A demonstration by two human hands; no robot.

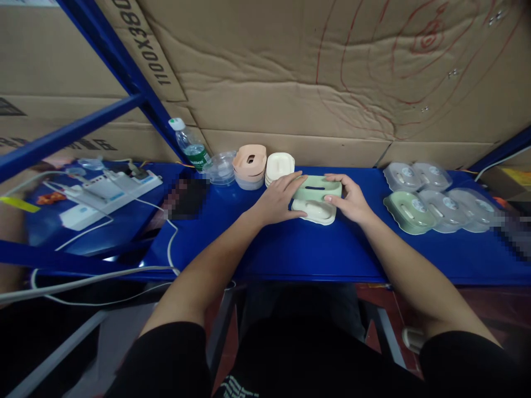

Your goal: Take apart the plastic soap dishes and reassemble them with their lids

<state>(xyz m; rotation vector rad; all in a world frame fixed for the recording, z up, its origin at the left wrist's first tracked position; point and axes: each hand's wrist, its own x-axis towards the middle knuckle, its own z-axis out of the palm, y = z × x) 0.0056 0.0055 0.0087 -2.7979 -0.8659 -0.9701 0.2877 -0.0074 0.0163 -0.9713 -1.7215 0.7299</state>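
Between my two hands is a light green plastic soap dish (317,190) with a dark slot, tilted on its side. My left hand (279,200) grips its left end, fingers over the top and thumb low near a pale cream tray (321,213). My right hand (348,198) is closed on the right end, thumb on the near face and fingers along the upper edge. Just below and in front of the dish, the cream tray rests on the blue table; whether the two touch, I cannot tell. Behind my left hand stands a stack of cream trays (281,163).
Stacked peach dishes (249,160), clear lids (222,168) and a water bottle (193,148) stand at the back left. Several lidded dishes (411,213) sit at right. Power strips (110,193) with loose cables lie left. Cardboard (290,105) walls the back.
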